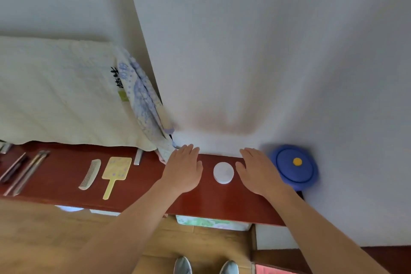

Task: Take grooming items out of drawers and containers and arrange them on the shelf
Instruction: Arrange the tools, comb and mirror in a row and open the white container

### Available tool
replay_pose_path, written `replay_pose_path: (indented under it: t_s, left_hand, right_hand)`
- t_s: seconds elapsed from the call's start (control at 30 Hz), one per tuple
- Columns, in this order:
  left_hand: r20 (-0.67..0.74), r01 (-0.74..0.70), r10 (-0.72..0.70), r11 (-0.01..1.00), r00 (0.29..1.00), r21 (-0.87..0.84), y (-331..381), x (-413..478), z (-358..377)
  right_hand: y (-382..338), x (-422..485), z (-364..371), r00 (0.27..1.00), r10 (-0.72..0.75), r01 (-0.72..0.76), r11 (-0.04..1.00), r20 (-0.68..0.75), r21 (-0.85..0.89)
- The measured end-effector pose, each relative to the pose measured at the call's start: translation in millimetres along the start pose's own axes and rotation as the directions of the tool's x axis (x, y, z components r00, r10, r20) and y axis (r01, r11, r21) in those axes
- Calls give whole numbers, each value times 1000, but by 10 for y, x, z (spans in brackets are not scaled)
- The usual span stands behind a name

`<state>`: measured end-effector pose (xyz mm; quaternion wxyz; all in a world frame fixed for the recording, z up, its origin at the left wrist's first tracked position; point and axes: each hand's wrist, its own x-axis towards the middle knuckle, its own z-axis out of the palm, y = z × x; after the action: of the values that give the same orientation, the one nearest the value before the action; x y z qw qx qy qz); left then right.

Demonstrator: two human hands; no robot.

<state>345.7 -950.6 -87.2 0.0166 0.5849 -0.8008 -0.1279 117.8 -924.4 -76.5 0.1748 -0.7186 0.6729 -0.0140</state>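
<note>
A person's two bare hands hover flat and open, palms down and fingers together, over a glossy red-brown wooden shelf (66,187) that runs along a pale wall, each hand holding nothing. The left hand (183,169) and the right hand (258,172) flank a small round white lidded jar (223,172), which stands on the shelf between them, just beside each thumb and touched by neither. Just beyond the right hand, at the shelf's end against the wall, sits a round blue plastic case with a yellow centre dot (294,168), partly blurred. To the outside of the left hand lies a pale yellow paddle-shaped hand mirror with a floral back (115,172), its handle pointing toward the person, and just beside it, farther from that hand, a curved cream plastic comb (90,174). Farther out along the shelf lie several slim metal grooming tools (26,169), too blurred to identify. A cream towel with black lettering (64,91) hangs on the wall above the shelf on the left-hand side, with a blue-patterned white cloth (142,95) draped beside it, its lower end reaching down to the left hand's fingertips. Below the forearms are a wooden floor (44,229) and the toes of two light-coloured shoes (205,266).
</note>
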Motion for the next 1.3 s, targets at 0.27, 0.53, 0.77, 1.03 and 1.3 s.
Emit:
replay_pose_path:
  t_s: [0.27,0.53,0.77,1.03,1.3]
  left_hand:
    - [63,-11,17,996,998,-84,-85,161,279]
    - [152,-53,88,973,984,-223,-182,346,751]
    - [195,-22,72,968,978,-248,-233,429,1039]
    - [157,-51,94,965,983,-259,-316,599,1318]
    - [124,-100,133,964,983,-247,-293,739,1591]
  right_hand:
    - [153,155,267,997,54,-59,993,56,99]
    - [267,341,653,995,51,-65,983,81,174]
    - [368,482,975,992,79,-99,969,95,226]
    - [422,633,1259,992,63,-94,944,105,315]
    - [489,685,1418,997,38,-60,933,68,356]
